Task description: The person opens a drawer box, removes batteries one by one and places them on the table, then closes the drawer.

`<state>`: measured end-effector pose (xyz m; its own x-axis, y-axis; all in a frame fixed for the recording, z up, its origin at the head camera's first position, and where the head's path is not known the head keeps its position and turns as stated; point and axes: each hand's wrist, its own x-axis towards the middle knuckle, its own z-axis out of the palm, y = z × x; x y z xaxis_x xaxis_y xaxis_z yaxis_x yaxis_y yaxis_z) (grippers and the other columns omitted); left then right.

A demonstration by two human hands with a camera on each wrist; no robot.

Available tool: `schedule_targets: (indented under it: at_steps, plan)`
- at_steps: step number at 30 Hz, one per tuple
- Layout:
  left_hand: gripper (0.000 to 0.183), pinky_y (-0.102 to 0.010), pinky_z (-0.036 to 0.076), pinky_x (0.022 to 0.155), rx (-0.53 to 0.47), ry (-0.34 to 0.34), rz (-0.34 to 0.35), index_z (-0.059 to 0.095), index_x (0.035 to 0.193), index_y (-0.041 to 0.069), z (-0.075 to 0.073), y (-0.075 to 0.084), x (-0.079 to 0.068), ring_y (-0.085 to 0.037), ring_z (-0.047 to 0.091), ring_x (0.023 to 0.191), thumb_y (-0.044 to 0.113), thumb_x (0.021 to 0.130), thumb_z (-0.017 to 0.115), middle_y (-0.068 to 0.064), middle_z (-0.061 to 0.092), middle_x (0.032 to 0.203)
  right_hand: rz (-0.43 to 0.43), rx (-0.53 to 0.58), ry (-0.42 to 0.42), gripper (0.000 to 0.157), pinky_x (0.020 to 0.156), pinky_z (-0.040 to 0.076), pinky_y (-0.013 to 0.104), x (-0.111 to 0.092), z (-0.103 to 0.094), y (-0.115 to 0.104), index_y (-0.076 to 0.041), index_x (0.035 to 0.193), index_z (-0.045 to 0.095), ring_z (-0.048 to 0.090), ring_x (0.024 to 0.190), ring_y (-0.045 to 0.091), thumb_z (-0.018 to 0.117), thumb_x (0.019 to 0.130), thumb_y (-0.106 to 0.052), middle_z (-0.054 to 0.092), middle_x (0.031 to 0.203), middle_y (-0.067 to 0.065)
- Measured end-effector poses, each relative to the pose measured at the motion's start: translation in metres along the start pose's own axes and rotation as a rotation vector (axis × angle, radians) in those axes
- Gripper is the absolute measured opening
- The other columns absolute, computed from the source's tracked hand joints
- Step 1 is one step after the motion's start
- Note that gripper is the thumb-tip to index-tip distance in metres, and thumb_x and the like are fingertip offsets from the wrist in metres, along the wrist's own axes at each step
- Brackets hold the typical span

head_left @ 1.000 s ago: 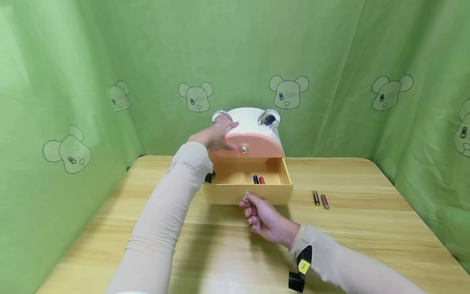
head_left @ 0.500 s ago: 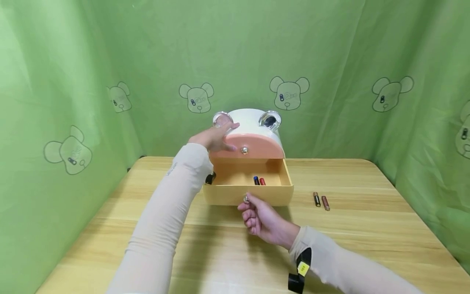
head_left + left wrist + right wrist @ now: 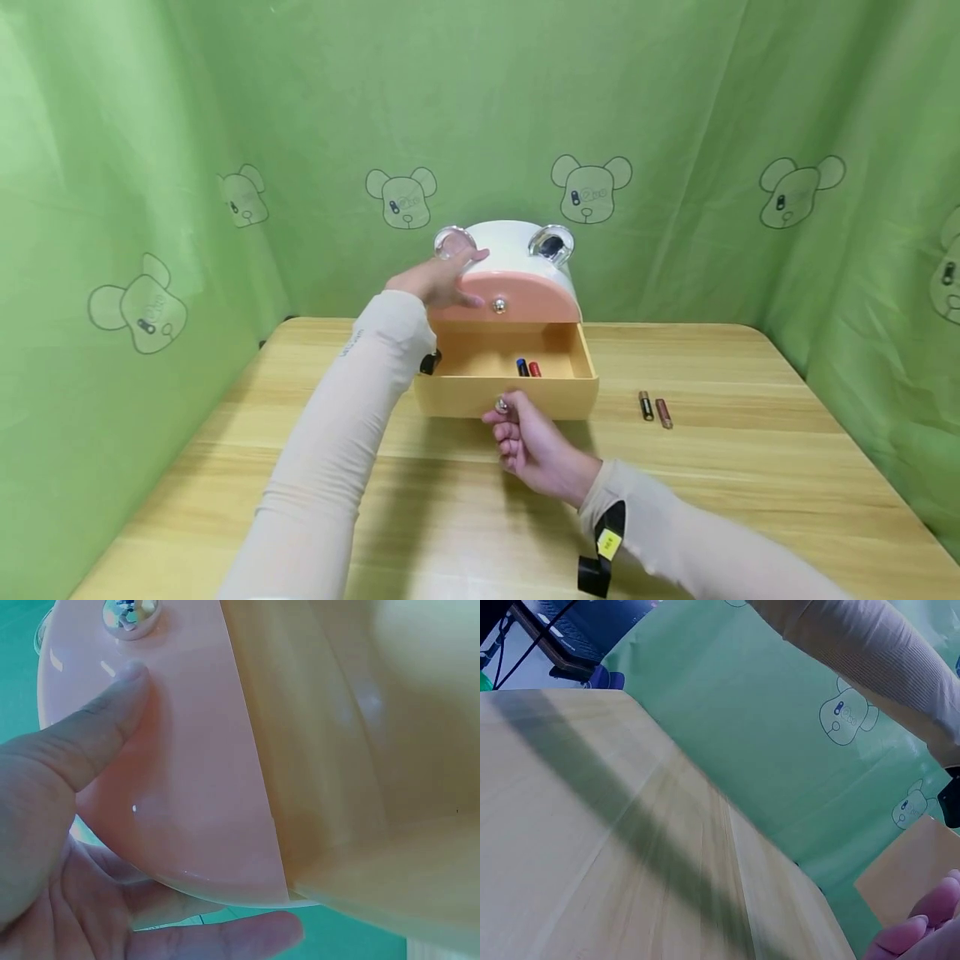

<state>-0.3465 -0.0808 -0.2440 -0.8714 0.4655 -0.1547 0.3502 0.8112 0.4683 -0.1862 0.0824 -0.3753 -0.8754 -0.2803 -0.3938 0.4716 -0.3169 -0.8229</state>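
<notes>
A small storage box (image 3: 517,246) with a white domed top and clear ears stands at the back of the table. My left hand (image 3: 435,279) holds its left side, the thumb (image 3: 105,724) lying on the pink upper front (image 3: 195,750) and the fingers passing around the edge. Below, the yellow drawer (image 3: 450,397) is pulled out. My right hand (image 3: 543,454) pinches the drawer's round silver knob (image 3: 501,405) between thumb and finger, the other fingers curled. Inside the drawer lie a blue battery (image 3: 522,367) and a red battery (image 3: 535,369), partly hidden by its front.
Two more batteries, a black one (image 3: 646,406) and a dark red one (image 3: 663,413), lie side by side on the wooden table (image 3: 750,467), right of the drawer. Green curtains (image 3: 480,100) with bear-head prints surround the table's back and sides.
My right wrist and forearm have shifted slightly left while the fingers stay on the knob. The drawer, the batteries and my left hand look unmoved.
</notes>
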Motion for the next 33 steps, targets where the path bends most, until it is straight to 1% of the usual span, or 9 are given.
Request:
schedule_targets:
  at_steps: [4, 10, 13, 16, 20, 22, 26, 30, 33]
  plan:
    - [0.088, -0.061, 0.021, 0.111, 0.002, 0.001, 0.001, 0.012, 0.155, 0.039, 0.0, 0.001, 0.0, -0.035, 0.021, 0.143, 0.036, 0.088, 0.069, -0.008, 0.009, 0.162, 0.006, 0.025, 0.017, 0.026, 0.046, 0.031, 0.016, 0.0, 0.002, 0.0, -0.01, 0.091, 0.055, 0.037, 0.05, 0.003, 0.046, 0.094, -0.033, 0.047, 0.062, -0.009]
    - [0.088, -0.061, 0.021, 0.111, -0.003, -0.005, 0.002, 0.012, 0.155, 0.039, 0.001, 0.002, 0.0, -0.036, 0.02, 0.143, 0.037, 0.088, 0.069, -0.009, 0.008, 0.162, 0.009, 0.032, 0.026, 0.025, 0.046, 0.031, 0.017, -0.001, 0.002, 0.002, -0.011, 0.086, 0.056, 0.036, 0.049, 0.003, 0.047, 0.094, -0.034, 0.047, 0.06, -0.01]
    - [0.088, -0.062, 0.022, 0.11, 0.002, -0.009, -0.001, 0.012, 0.155, 0.039, 0.0, 0.002, 0.0, -0.036, 0.022, 0.142, 0.037, 0.088, 0.069, -0.01, 0.01, 0.161, 0.017, 0.029, 0.025, 0.027, 0.047, 0.031, 0.017, -0.004, 0.002, 0.003, -0.012, 0.085, 0.057, 0.037, 0.049, 0.003, 0.047, 0.095, -0.035, 0.047, 0.059, -0.01]
    - [0.087, -0.061, 0.023, 0.11, 0.015, -0.004, 0.0, 0.012, 0.155, 0.039, 0.0, 0.001, -0.001, -0.036, 0.025, 0.141, 0.037, 0.088, 0.068, -0.011, 0.013, 0.161, 0.027, 0.027, 0.003, 0.031, 0.048, 0.031, 0.018, -0.007, 0.001, 0.003, -0.014, 0.082, 0.056, 0.038, 0.048, 0.003, 0.045, 0.097, -0.04, 0.047, 0.059, -0.01]
    - [0.087, -0.06, 0.023, 0.11, 0.02, 0.001, 0.007, 0.012, 0.155, 0.038, 0.0, 0.0, -0.001, -0.036, 0.026, 0.141, 0.037, 0.088, 0.069, -0.011, 0.014, 0.161, 0.048, 0.011, -0.065, 0.036, 0.047, 0.031, 0.017, -0.012, 0.0, 0.001, -0.016, 0.077, 0.055, 0.04, 0.047, 0.003, 0.044, 0.1, -0.042, 0.048, 0.058, -0.01]
    - [0.087, -0.06, 0.023, 0.111, 0.017, 0.001, 0.01, 0.013, 0.155, 0.038, 0.0, 0.0, -0.001, -0.036, 0.025, 0.141, 0.036, 0.088, 0.069, -0.011, 0.014, 0.161, 0.062, -0.008, -0.123, 0.036, 0.046, 0.031, 0.017, -0.015, -0.002, -0.001, -0.017, 0.075, 0.056, 0.041, 0.047, 0.002, 0.045, 0.101, -0.04, 0.05, 0.058, -0.01]
    - [0.087, -0.06, 0.022, 0.111, 0.012, 0.0, 0.006, 0.013, 0.155, 0.039, 0.001, 0.001, -0.001, -0.036, 0.023, 0.142, 0.037, 0.088, 0.069, -0.01, 0.013, 0.161, 0.067, -0.082, -0.252, 0.031, 0.047, 0.035, 0.015, -0.018, -0.005, -0.007, -0.016, 0.075, 0.058, 0.045, 0.048, 0.001, 0.049, 0.1, -0.032, 0.054, 0.06, -0.009]
    - [0.088, -0.06, 0.021, 0.111, -0.004, 0.001, 0.004, 0.012, 0.155, 0.039, 0.001, 0.0, -0.001, -0.035, 0.021, 0.143, 0.037, 0.088, 0.069, -0.009, 0.01, 0.161, 0.02, -0.18, -0.333, 0.025, 0.046, 0.041, 0.014, -0.021, -0.005, -0.019, -0.013, 0.079, 0.059, 0.05, 0.049, 0.002, 0.051, 0.099, -0.025, 0.058, 0.063, -0.007]
    - [0.088, -0.06, 0.02, 0.112, -0.014, 0.003, 0.002, 0.012, 0.155, 0.04, 0.001, -0.001, 0.0, -0.035, 0.019, 0.143, 0.036, 0.088, 0.069, -0.008, 0.008, 0.162, -0.045, -0.276, -0.374, 0.022, 0.047, 0.043, 0.015, -0.022, -0.002, -0.029, -0.01, 0.081, 0.058, 0.052, 0.052, 0.005, 0.051, 0.099, -0.021, 0.059, 0.066, -0.003]
